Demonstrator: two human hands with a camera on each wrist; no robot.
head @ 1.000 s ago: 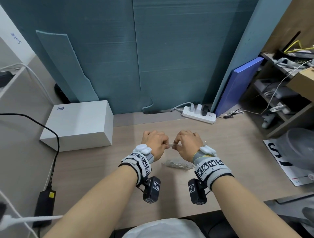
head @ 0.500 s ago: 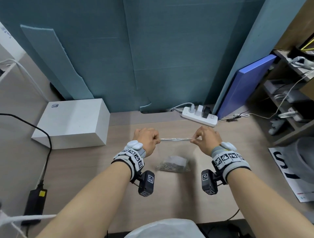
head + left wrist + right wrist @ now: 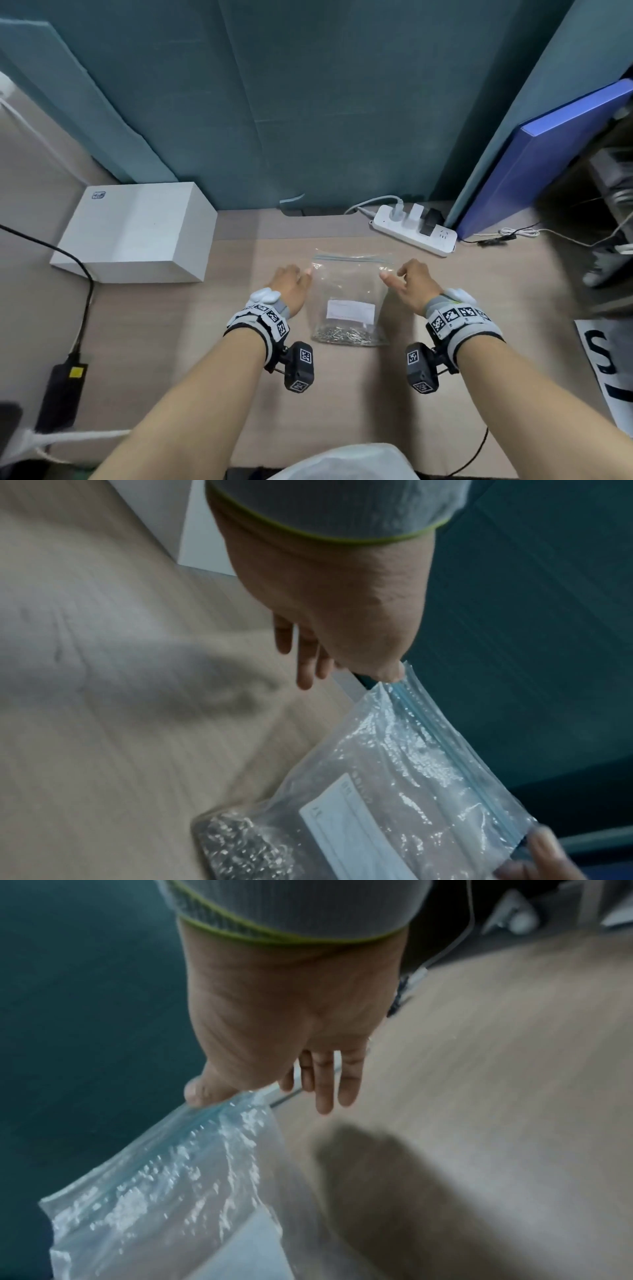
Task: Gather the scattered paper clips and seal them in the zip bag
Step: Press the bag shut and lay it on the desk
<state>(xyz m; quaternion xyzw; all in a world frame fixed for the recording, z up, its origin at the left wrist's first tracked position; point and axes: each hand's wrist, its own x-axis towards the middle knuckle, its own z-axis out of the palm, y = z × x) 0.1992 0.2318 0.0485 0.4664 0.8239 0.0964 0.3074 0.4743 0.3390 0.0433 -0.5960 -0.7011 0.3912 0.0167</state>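
On the wooden desk [image 3: 212, 342], dead centre, the clear zip bag [image 3: 349, 294] lay flat w/ its blue zip strip at the far edge, toward the teal partition [image 3: 308, 102]. Paper clips [image 3: 346, 335] sat heaped along the bag's near edge, just below a white label [image 3: 350, 310]. Whether the strip was pressed fully closed — couldn't tell from the head view.

Left hand [image 3: 289, 286] sat at the bag's left side, fingers straight and relaxed, nothing grasped. In the left wrist view that hand [image 3: 339, 596] showed its thumb tip right at the top corner of the bag [image 3: 394, 791], touching or just beside it; contact wasn't clear. Other fingers [image 3: 304, 666] pointed loosely at the desk, apart from the plastic.

Right hand [image 3: 412, 286] mirrored it at the right side, fingers spread, released, gripping nothing. The right wrist view had the hand [image 3: 284, 1007] w/ thumb lying along the bag's corner [image 3: 164, 1191], remaining fingers [image 3: 325, 1085] extended over bare desk.

Elsewhere: a white box [image 3: 137, 233] at far left, a white power strip [image 3: 414, 229] w/ plugs at the back, a blue folder [image 3: 548, 157] leaning at right, and a black cable [image 3: 82, 284] running to an adapter [image 3: 61, 390] at the desk's left.
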